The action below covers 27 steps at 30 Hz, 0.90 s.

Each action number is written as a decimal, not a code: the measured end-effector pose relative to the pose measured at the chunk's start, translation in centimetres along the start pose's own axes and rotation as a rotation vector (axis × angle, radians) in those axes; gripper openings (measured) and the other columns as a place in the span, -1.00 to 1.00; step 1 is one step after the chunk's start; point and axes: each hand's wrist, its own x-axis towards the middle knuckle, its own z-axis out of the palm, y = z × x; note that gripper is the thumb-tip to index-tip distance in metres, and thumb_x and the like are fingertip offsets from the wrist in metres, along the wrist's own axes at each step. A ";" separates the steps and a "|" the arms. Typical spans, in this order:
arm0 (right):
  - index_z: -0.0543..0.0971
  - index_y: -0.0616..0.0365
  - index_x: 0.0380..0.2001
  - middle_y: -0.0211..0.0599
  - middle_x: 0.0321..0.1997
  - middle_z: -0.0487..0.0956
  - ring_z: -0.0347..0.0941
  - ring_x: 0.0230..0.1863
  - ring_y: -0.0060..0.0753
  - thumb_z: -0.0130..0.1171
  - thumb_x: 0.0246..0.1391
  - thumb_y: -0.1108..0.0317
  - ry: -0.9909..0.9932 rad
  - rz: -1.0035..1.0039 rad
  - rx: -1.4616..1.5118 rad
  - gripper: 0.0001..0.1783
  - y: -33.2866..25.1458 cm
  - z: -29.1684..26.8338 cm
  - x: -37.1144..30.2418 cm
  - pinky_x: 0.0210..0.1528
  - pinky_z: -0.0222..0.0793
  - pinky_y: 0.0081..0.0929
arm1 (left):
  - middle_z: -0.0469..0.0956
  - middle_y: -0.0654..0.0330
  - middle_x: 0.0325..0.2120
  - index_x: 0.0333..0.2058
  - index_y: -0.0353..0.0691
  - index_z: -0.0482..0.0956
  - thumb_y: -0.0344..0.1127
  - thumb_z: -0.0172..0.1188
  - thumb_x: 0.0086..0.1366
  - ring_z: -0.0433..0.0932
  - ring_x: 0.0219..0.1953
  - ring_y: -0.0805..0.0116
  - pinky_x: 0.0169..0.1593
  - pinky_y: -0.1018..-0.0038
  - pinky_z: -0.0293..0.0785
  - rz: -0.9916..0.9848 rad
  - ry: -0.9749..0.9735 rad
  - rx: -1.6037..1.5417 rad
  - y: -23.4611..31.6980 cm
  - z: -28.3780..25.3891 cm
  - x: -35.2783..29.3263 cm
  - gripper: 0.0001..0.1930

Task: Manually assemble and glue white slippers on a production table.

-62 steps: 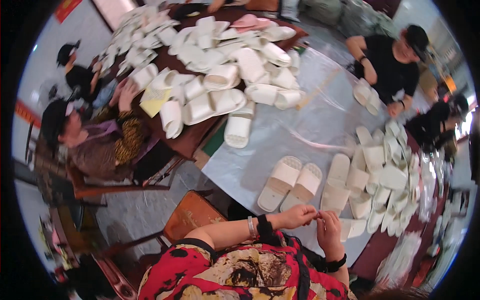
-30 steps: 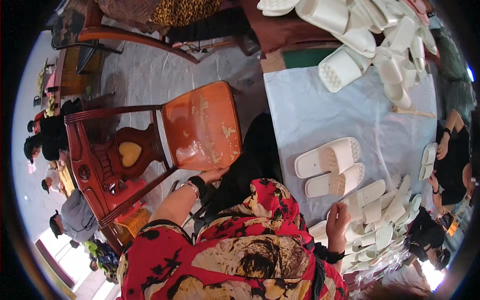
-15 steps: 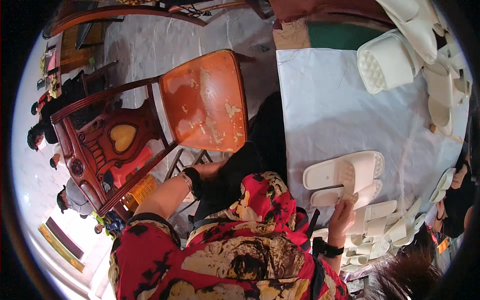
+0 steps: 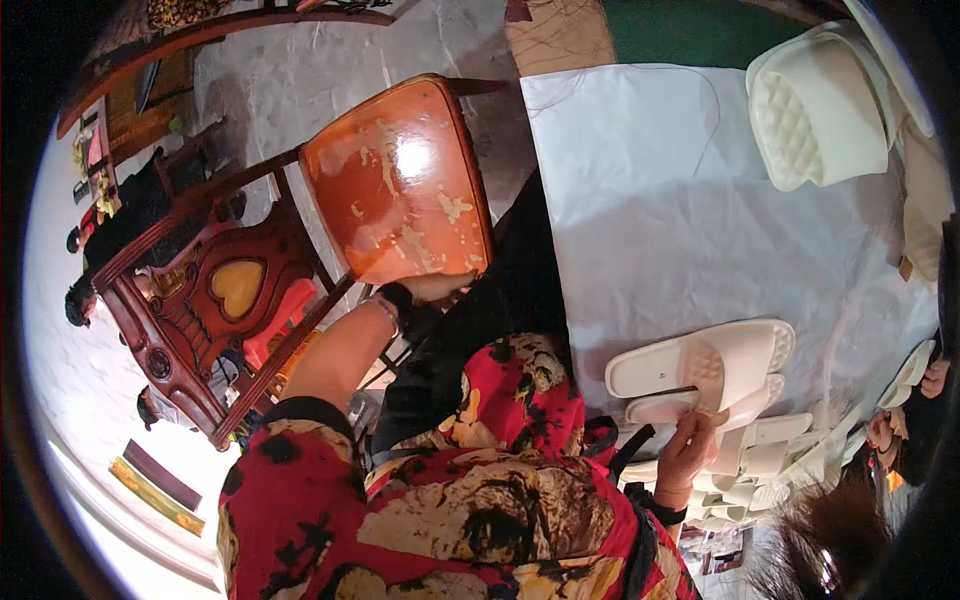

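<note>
A pair of cream slippers (image 4: 650,371) lies on the white-covered table to my right, one partly behind the other. At the near slipper's strap, my right hand (image 4: 686,452) has thumb and fingers pinched together. A small tan bit shows at its fingertips; what they hold is too small to make out. My left hand (image 4: 445,288) rests on my black-trousered leg (image 4: 510,262), beside the chair seat. It lies stretched out and holds nothing visible, its fingertips partly hidden. Dark bands circle both wrists.
A wooden chair (image 4: 395,190) with a worn orange seat stands to my left. White slippers (image 4: 815,110) sit at the far right corner of the table (image 4: 640,230); several more (image 4: 765,455) lie past my right hand. Another person's hands (image 4: 885,425) show at the right edge.
My left hand has moved up and forward onto my leg by the chair seat. My right hand has shifted slightly down from the slipper strap. The whole view has shifted a little.
</note>
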 end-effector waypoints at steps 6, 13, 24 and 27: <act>0.46 0.26 -0.37 -0.11 -0.54 0.51 0.45 -0.55 -0.11 0.07 0.11 0.51 0.005 0.030 -0.034 -0.96 -0.4 0.1 0.0 -0.50 0.33 -0.31 | 0.44 0.19 0.02 0.15 -0.21 0.31 0.04 -0.08 0.37 0.43 0.03 0.38 0.00 0.45 0.41 0.017 -0.146 0.004 8.6 -8.0 4.4 -0.47; 0.46 0.22 -0.40 -0.12 -0.59 0.48 0.38 -0.59 -0.03 0.10 0.06 0.53 0.055 0.054 -0.026 -0.97 -0.4 0.4 -0.3 -0.52 0.24 -0.21 | 0.51 0.16 -0.07 0.06 -0.21 0.40 -0.08 -0.05 0.36 0.50 -0.13 0.34 -0.06 0.39 0.42 0.327 0.107 0.230 17.3 -18.7 7.1 -0.58; 0.44 0.24 -0.39 -0.10 -0.54 0.49 0.41 -0.53 -0.02 0.05 0.10 0.52 0.050 0.025 -0.056 -0.98 -0.7 0.7 0.3 -0.47 0.29 -0.22 | 0.57 0.07 -0.19 -0.06 -0.28 0.48 -0.21 -0.01 0.30 0.58 -0.28 0.24 -0.24 0.43 0.50 0.525 0.457 -0.403 7.7 -26.4 17.2 -0.67; 0.44 0.27 -0.38 -0.09 -0.52 0.50 0.43 -0.52 -0.04 0.03 0.13 0.51 0.067 0.065 -0.176 -0.95 -0.5 0.0 -1.2 -0.45 0.31 -0.25 | 0.57 0.09 -0.18 -0.05 -0.26 0.49 -0.23 -0.02 0.31 0.57 -0.26 0.26 -0.24 0.43 0.48 0.461 0.428 -0.143 4.9 -12.1 17.3 -0.68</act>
